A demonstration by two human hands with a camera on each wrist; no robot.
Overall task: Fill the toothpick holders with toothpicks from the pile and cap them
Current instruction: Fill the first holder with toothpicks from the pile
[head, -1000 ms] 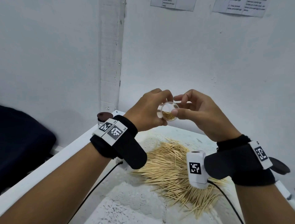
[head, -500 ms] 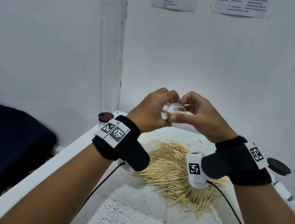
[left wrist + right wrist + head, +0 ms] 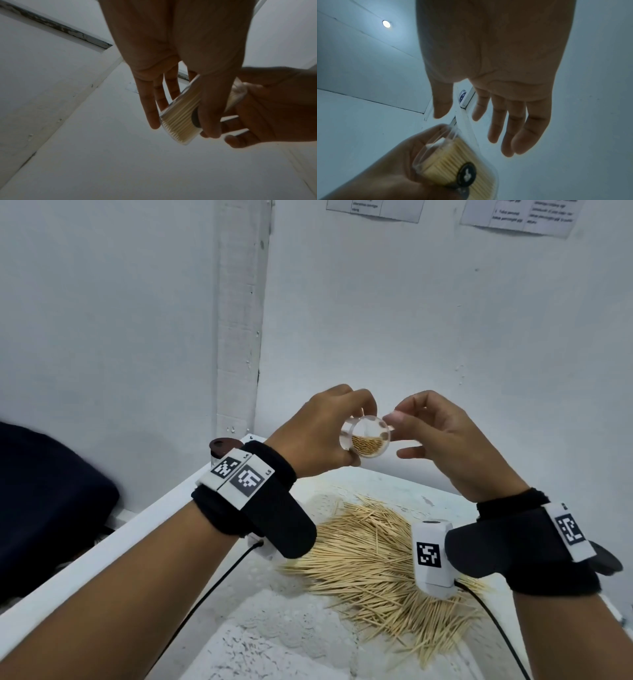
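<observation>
Left hand grips the clear toothpick holder at frame centre, probably for filling, while right hand, fingers relaxed, holds nothing.

A clear toothpick holder, about half full and lying sideways, sits at frame centre; the loose toothpick pile spreads lower right.

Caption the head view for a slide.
Left hand holds a clear toothpick holder, partly filled, above the toothpick pile.
</observation>
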